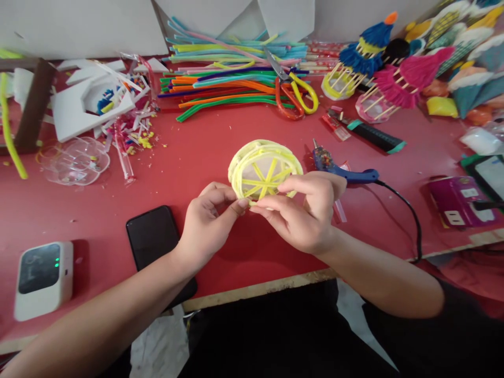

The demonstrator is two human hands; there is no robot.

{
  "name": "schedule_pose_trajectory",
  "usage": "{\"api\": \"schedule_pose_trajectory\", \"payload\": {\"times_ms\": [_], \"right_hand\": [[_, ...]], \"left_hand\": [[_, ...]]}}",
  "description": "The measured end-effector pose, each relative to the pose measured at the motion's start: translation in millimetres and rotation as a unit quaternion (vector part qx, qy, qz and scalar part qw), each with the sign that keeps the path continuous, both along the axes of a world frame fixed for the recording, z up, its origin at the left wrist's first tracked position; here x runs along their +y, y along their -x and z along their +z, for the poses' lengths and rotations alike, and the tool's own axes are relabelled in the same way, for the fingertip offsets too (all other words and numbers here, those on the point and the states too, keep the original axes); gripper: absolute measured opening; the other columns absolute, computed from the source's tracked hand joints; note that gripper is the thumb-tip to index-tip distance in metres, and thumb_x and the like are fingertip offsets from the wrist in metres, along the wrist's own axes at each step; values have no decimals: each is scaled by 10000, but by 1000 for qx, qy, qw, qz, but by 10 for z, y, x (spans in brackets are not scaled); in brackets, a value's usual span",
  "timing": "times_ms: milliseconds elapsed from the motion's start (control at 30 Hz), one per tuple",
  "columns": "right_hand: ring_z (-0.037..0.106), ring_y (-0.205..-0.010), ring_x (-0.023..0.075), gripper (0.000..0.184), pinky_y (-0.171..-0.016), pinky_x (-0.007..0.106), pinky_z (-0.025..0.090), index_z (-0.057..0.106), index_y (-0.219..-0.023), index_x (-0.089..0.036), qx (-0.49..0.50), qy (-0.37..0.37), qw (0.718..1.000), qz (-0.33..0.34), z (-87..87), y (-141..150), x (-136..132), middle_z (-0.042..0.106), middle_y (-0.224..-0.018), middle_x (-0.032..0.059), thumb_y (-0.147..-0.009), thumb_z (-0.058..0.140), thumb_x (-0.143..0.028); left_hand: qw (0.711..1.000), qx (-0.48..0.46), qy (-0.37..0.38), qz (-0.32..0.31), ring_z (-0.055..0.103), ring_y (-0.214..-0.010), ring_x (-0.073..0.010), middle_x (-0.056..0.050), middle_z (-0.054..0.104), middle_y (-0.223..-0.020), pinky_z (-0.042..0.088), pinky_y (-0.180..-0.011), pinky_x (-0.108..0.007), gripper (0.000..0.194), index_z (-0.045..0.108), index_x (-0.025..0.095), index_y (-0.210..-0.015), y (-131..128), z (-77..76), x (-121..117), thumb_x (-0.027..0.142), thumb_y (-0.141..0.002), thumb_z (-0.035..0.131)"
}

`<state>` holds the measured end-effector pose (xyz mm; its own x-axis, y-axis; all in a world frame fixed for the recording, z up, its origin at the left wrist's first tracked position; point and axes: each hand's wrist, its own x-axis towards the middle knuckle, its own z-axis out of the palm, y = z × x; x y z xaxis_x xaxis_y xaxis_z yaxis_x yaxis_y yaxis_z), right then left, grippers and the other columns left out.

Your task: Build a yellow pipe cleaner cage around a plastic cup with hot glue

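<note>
Between my hands, above the red table, is a round yellow pipe-cleaner wheel (264, 167) with a thick pale-yellow rim and bright yellow spokes crossing at its centre. My left hand (210, 220) pinches the near left edge of the rim with thumb and forefinger. On the near right side, my right hand (305, 210) grips the rim, its forefinger reaching over the spokes. Both sets of fingertips almost meet at the bottom edge and hide part of it. A blue hot glue gun (342, 170) lies just beyond my right hand.
Pipe cleaners (232, 79) in many colours are piled at the back, with scissors (293, 92) on them. Small carousel-like models (409, 79) stand back right. A utility knife (376, 135) lies below them. A phone (153, 236) and white device (43, 278) lie left; foam scraps (92, 115) lie behind.
</note>
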<state>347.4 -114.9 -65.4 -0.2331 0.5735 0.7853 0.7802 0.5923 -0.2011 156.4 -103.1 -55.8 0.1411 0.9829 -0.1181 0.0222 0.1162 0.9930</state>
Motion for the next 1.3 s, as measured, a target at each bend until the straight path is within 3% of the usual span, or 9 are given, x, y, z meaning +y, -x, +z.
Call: {"api": "schedule_pose_trajectory", "payload": {"times_ms": [233, 400, 700, 1067, 1200, 1300], "right_hand": [[551, -978, 237, 97, -869, 412, 433, 740, -953, -279, -3, -6, 1000, 5, -16, 8, 50, 631, -1056, 57, -888, 812, -277], [567, -1011, 232, 21, -871, 424, 453, 730, -951, -276, 1, 22, 1000, 0, -36, 31, 71, 642, -1095, 59, -961, 718, -262], [542, -1061, 245, 190, -904, 445, 443, 673, -832, -231, -1, 76, 997, 16, -67, 25, 86, 632, -1111, 73, -1005, 594, -241], [557, -1043, 249, 138, -897, 448, 429, 680, -849, -244, 12, 94, 994, 60, -16, -30, 123, 638, -1054, 62, -976, 663, -294], [558, -1001, 240, 205, -903, 449, 440, 662, -814, -250, 12, 83, 994, 68, 7, -61, 143, 637, -1023, 48, -919, 765, -392], [568, -1001, 244, 240, -921, 460, 456, 656, -891, -253, 27, 61, 995, 69, 15, -71, 134, 628, -1035, 54, -897, 787, -454]], "left_hand": [[993, -81, 89, 19, 683, -798, -139, -13, 664, -913, 654, -717, -254, 237, 794, 188, -819, -35, 40, -1, 398, -776, 895], [987, -92, 132, -2, 710, -778, -136, -16, 722, -888, 669, -713, -247, 319, 781, 161, -837, -38, 72, 22, 438, -750, 913], [983, -66, 162, -57, 782, -802, -185, -58, 786, -859, 652, -735, -258, 331, 767, 157, -894, -15, 50, 33, 474, -830, 834], [987, -34, 151, -40, 699, -709, -137, -37, 728, -751, 612, -626, -207, 281, 767, 154, -759, -8, 71, 50, 419, -802, 853], [990, -28, 133, -33, 700, -731, -140, -39, 735, -779, 610, -690, -227, 255, 765, 158, -791, -3, 61, 39, 401, -830, 830], [997, 10, 73, -16, 710, -787, -151, -38, 742, -799, 591, -767, -233, 222, 765, 169, -839, 9, 46, 29, 387, -875, 794]]}}
